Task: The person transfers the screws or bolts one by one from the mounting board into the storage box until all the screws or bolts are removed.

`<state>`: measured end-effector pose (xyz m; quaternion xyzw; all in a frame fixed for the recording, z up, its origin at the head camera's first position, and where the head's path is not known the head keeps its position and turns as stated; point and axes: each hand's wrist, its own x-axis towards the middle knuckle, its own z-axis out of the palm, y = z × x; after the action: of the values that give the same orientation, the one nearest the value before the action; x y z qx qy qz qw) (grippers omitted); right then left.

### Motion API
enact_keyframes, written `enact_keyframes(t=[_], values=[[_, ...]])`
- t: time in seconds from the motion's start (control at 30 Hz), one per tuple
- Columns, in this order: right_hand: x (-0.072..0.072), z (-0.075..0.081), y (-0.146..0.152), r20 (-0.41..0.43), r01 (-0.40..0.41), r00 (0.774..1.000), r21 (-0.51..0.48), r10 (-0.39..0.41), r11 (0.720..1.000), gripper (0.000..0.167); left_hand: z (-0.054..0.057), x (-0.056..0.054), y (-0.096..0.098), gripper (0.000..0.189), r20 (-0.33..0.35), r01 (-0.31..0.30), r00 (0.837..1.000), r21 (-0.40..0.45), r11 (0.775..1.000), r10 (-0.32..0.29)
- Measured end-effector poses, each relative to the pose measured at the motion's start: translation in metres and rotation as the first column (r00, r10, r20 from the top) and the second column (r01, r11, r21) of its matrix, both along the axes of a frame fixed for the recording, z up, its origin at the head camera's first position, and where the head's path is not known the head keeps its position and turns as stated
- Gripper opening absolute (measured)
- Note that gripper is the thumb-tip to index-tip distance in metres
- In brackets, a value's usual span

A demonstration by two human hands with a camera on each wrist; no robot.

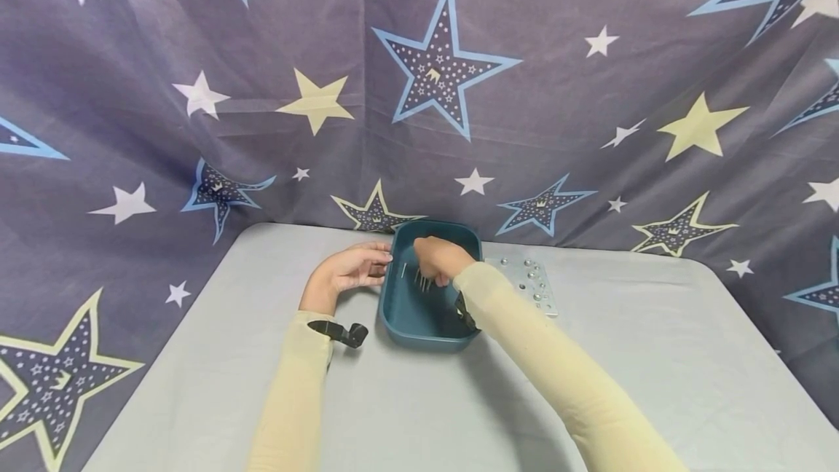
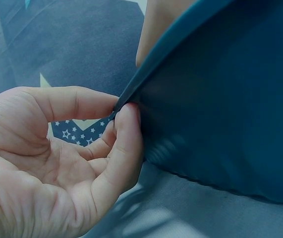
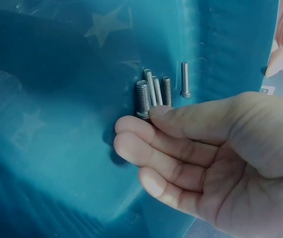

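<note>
The screws (image 3: 151, 89) should handle as stiff, light and slippery; take hold near the heads. The right hand (image 3: 218, 156) angles down inside the bin (image 1: 422, 319), its fingers pinching the clustered ones; one loose screw (image 3: 185, 79) lies just beyond the thumb. The left hand (image 2: 64, 153) pinches the bin's rim.

Even, diffuse light brightens the head view, a soft shadow falling on the tabletop (image 1: 406, 406) near-right of the teal bin (image 1: 426, 343). Both wrist views look dimmer, bluish; pale starry reflections glimmer across the bin.
</note>
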<state>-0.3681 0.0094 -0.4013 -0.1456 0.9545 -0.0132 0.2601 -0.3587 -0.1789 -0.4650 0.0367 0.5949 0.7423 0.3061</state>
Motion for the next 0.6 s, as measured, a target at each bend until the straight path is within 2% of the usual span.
enact_keyframes(t=[0.6], values=[[0.0030, 0.0006, -0.0004, -0.018, 0.012, 1.000, -0.007, -0.013, 1.000, 0.019, 0.0045, 0.0033, 0.0006, 0.019, 0.002, 0.005, 1.000, 0.001, 1.000, -0.005]])
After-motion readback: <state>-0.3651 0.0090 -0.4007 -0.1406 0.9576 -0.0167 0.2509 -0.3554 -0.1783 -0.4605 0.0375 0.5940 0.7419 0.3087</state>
